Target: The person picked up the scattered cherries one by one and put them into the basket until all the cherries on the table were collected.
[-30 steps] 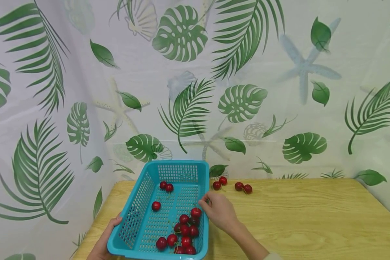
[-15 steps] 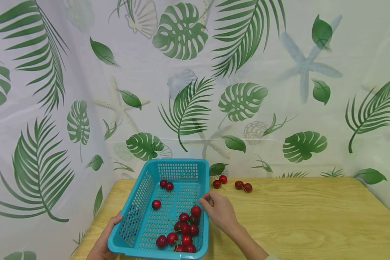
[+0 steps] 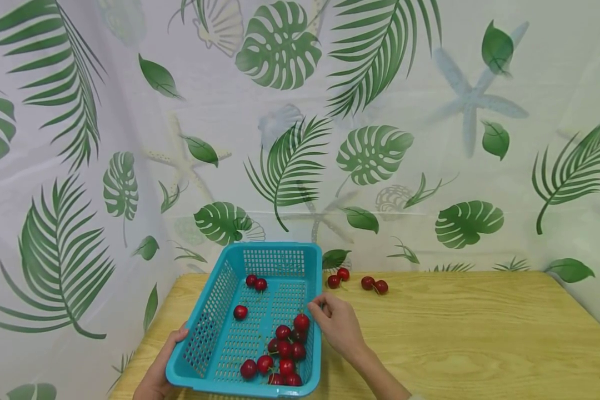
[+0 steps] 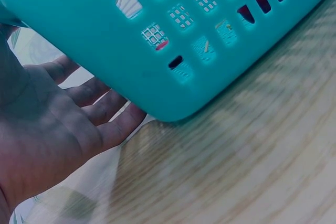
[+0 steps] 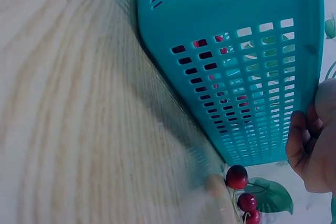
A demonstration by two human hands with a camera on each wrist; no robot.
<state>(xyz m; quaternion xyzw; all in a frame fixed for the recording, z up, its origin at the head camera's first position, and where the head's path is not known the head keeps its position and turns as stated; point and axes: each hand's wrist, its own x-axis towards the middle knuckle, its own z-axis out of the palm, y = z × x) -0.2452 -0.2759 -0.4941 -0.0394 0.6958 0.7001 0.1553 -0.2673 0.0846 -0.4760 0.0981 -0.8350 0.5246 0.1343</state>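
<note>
A turquoise plastic basket (image 3: 210, 384) with perforated walls sits on the left part of the table. Several dark red cherries (image 3: 285, 349) cluster in its near right corner; a single cherry (image 3: 240, 312) and a pair (image 3: 256, 282) lie farther left and back. My left hand (image 3: 161, 364) grips the basket's left side, its thumb on the rim and its fingers (image 4: 123, 124) against the outer wall in the left wrist view. My right hand (image 3: 341, 328) pinches the right rim, fingers curled by the outer wall (image 5: 236, 82) in the right wrist view.
Behind the right hand, two pairs of cherries (image 3: 343, 274) (image 3: 374, 285) lie on the wood-grain table (image 3: 470, 333) near its back edge. A white sheet (image 3: 420, 89) printed with green leaves and starfish hangs behind the table and along the left.
</note>
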